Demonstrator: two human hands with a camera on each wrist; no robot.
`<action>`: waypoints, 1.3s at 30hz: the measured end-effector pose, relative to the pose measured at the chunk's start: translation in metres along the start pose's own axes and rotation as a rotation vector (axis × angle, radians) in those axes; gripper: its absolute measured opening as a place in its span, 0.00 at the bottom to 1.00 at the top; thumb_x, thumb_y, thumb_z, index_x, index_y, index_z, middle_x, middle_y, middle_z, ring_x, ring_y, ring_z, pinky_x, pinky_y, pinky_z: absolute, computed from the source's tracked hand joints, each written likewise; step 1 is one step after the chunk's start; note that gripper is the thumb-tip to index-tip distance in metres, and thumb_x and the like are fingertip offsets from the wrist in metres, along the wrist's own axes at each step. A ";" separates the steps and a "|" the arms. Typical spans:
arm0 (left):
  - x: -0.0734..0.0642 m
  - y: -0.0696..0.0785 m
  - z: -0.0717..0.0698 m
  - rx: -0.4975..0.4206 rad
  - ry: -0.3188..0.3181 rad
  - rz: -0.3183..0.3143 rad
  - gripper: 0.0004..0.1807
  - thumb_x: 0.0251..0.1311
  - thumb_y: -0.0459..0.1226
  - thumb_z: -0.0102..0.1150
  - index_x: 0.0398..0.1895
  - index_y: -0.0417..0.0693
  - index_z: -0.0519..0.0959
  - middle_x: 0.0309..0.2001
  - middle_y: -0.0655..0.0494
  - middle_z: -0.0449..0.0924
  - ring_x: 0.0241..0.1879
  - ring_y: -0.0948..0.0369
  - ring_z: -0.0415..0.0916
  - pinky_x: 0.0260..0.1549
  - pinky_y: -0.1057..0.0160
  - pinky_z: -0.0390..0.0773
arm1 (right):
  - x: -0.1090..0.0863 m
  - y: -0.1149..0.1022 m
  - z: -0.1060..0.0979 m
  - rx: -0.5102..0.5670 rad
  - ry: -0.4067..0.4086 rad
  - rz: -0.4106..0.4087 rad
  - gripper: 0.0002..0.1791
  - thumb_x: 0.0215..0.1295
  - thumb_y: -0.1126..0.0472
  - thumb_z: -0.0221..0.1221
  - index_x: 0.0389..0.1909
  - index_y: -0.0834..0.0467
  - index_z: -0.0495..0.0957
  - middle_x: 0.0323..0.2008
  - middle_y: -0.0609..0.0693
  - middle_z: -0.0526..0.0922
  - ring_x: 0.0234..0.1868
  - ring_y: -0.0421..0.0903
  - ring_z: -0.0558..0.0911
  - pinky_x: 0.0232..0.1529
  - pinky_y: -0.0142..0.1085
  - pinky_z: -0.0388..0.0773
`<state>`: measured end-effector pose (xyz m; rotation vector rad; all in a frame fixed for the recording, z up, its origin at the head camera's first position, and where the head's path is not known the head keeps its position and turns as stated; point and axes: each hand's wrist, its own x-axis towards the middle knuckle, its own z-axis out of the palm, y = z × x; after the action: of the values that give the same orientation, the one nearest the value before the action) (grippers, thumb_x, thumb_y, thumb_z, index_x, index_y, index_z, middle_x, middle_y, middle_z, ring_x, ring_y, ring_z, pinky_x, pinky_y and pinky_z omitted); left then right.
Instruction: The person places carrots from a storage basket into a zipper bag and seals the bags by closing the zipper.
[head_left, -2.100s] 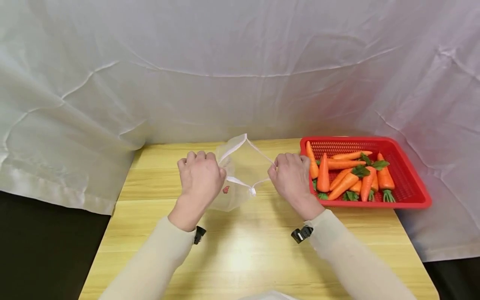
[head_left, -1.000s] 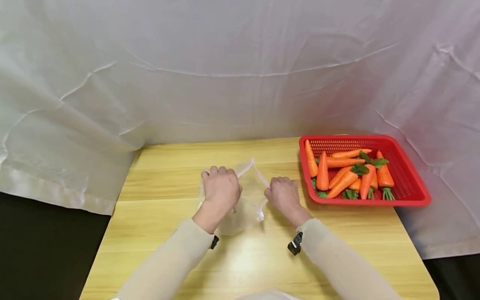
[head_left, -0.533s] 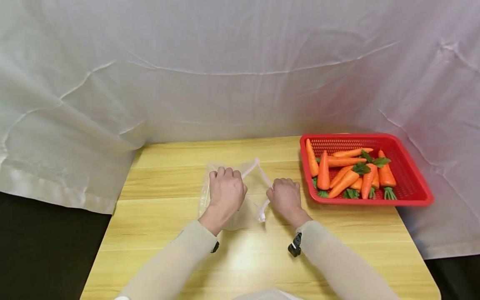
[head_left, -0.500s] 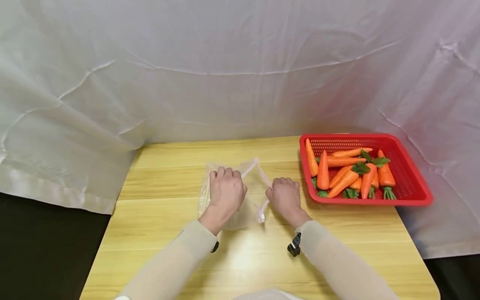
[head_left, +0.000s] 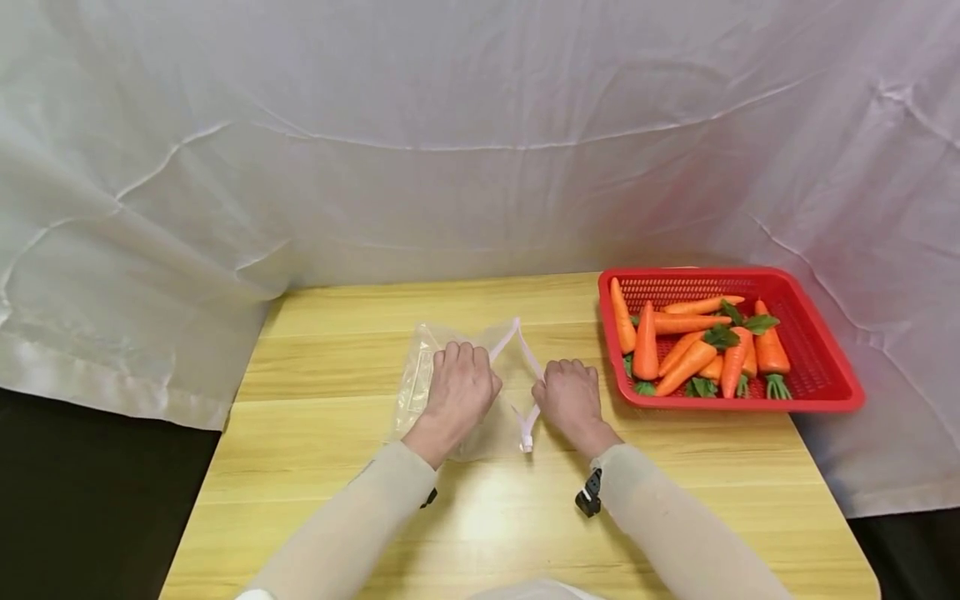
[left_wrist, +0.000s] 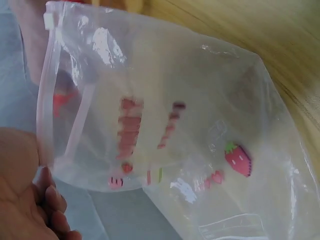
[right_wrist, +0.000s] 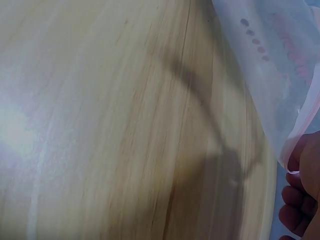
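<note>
Between my two hands is a clear plastic zipper bag [head_left: 483, 437] with a pale slider strip. Its mouth is spread apart, facing right in the head view. My left hand [head_left: 463, 387] pinches one side of the rim, and my right hand [head_left: 572, 398] pinches the other. In the left wrist view, the bag [left_wrist: 200, 100] shows red print and a strawberry picture, with the white slider at a corner. The left fingers [left_wrist: 52, 197] curl below the rim. In the right wrist view, my right hand [right_wrist: 302, 190] holds the bag's edge.
A red plastic basket [head_left: 825, 367] with several orange carrots [head_left: 647, 346] stands to the right of my right hand on the wooden table [head_left: 315, 467]. A pale curtain [head_left: 480, 167] hangs behind the table. Part of something whitish [head_left: 536, 590] shows at the front edge.
Both hands have come down and nearer with the bag, and the left hand has moved right, closer to the right hand. The bag's mouth has narrowed, and its bottom now spreads to the left.
</note>
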<state>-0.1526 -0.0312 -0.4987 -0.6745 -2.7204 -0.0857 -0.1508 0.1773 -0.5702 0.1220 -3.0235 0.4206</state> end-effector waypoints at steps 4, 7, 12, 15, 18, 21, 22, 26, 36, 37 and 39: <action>0.003 -0.003 0.003 -0.009 -0.052 0.013 0.12 0.64 0.40 0.54 0.24 0.51 0.66 0.25 0.58 0.64 0.30 0.57 0.57 0.35 0.61 0.60 | -0.001 0.002 0.000 -0.004 -0.001 -0.004 0.13 0.69 0.54 0.57 0.26 0.55 0.72 0.28 0.51 0.76 0.38 0.56 0.77 0.48 0.53 0.71; 0.005 -0.004 0.006 -0.029 -0.079 0.017 0.11 0.67 0.41 0.51 0.26 0.51 0.67 0.27 0.57 0.65 0.33 0.56 0.61 0.40 0.57 0.67 | -0.001 0.002 0.000 -0.005 -0.003 -0.005 0.13 0.69 0.54 0.58 0.27 0.55 0.73 0.29 0.51 0.77 0.39 0.55 0.77 0.49 0.53 0.71; 0.002 -0.003 0.013 -0.077 -0.109 0.018 0.11 0.70 0.39 0.48 0.28 0.49 0.68 0.28 0.57 0.65 0.33 0.56 0.62 0.40 0.57 0.67 | -0.002 0.003 0.000 -0.001 0.002 -0.008 0.13 0.69 0.54 0.58 0.26 0.55 0.73 0.28 0.52 0.77 0.38 0.56 0.77 0.48 0.52 0.70; 0.000 -0.002 0.017 -0.102 -0.083 0.016 0.10 0.70 0.38 0.49 0.28 0.48 0.68 0.27 0.56 0.65 0.32 0.56 0.62 0.38 0.58 0.66 | -0.001 0.003 0.001 -0.008 0.003 -0.008 0.13 0.69 0.54 0.58 0.25 0.55 0.72 0.28 0.52 0.77 0.38 0.56 0.77 0.48 0.53 0.70; -0.002 -0.001 0.019 -0.108 -0.049 0.020 0.10 0.70 0.37 0.50 0.29 0.48 0.68 0.27 0.56 0.65 0.32 0.56 0.61 0.38 0.58 0.65 | -0.001 0.004 0.001 -0.018 0.004 -0.008 0.13 0.68 0.54 0.58 0.26 0.55 0.72 0.29 0.52 0.77 0.39 0.57 0.78 0.48 0.53 0.70; -0.003 0.000 0.019 -0.109 -0.021 0.020 0.10 0.70 0.38 0.50 0.29 0.48 0.68 0.27 0.56 0.64 0.31 0.56 0.61 0.37 0.58 0.64 | 0.000 0.004 0.002 -0.013 0.002 -0.009 0.13 0.68 0.54 0.58 0.26 0.55 0.73 0.29 0.52 0.78 0.39 0.57 0.78 0.47 0.53 0.71; -0.003 0.000 0.019 -0.112 -0.024 0.017 0.10 0.71 0.38 0.50 0.29 0.48 0.67 0.27 0.56 0.63 0.31 0.56 0.60 0.37 0.58 0.64 | 0.000 0.004 0.001 -0.010 0.002 -0.008 0.13 0.68 0.54 0.57 0.26 0.55 0.73 0.29 0.53 0.78 0.39 0.57 0.78 0.47 0.53 0.71; -0.003 0.001 0.017 -0.127 -0.035 -0.002 0.10 0.70 0.38 0.50 0.28 0.48 0.67 0.27 0.56 0.63 0.31 0.56 0.59 0.38 0.58 0.63 | -0.001 0.001 0.001 0.004 -0.001 0.003 0.12 0.67 0.54 0.57 0.26 0.56 0.75 0.29 0.52 0.79 0.39 0.57 0.78 0.46 0.53 0.71; -0.004 0.002 0.013 -0.100 -0.088 -0.034 0.15 0.76 0.40 0.49 0.27 0.48 0.69 0.26 0.56 0.67 0.31 0.56 0.62 0.38 0.59 0.65 | -0.006 -0.013 0.006 0.073 -0.011 -0.022 0.15 0.70 0.50 0.61 0.27 0.55 0.79 0.29 0.50 0.82 0.37 0.54 0.80 0.44 0.51 0.72; -0.004 0.001 0.013 -0.095 -0.086 -0.028 0.16 0.77 0.40 0.49 0.27 0.49 0.70 0.27 0.56 0.68 0.32 0.56 0.63 0.38 0.59 0.66 | -0.006 -0.013 0.006 0.070 0.003 -0.032 0.14 0.71 0.52 0.61 0.27 0.55 0.79 0.29 0.50 0.82 0.37 0.54 0.80 0.43 0.51 0.72; -0.004 0.001 0.013 -0.085 -0.069 -0.011 0.17 0.77 0.41 0.52 0.26 0.49 0.71 0.27 0.57 0.71 0.32 0.56 0.65 0.39 0.59 0.67 | -0.005 -0.014 0.006 0.052 0.033 -0.047 0.11 0.71 0.56 0.60 0.28 0.56 0.80 0.29 0.50 0.82 0.37 0.54 0.80 0.43 0.50 0.73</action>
<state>-0.1530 -0.0304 -0.5120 -0.6979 -2.8001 -0.1855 -0.1445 0.1630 -0.5725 0.1874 -2.9717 0.4929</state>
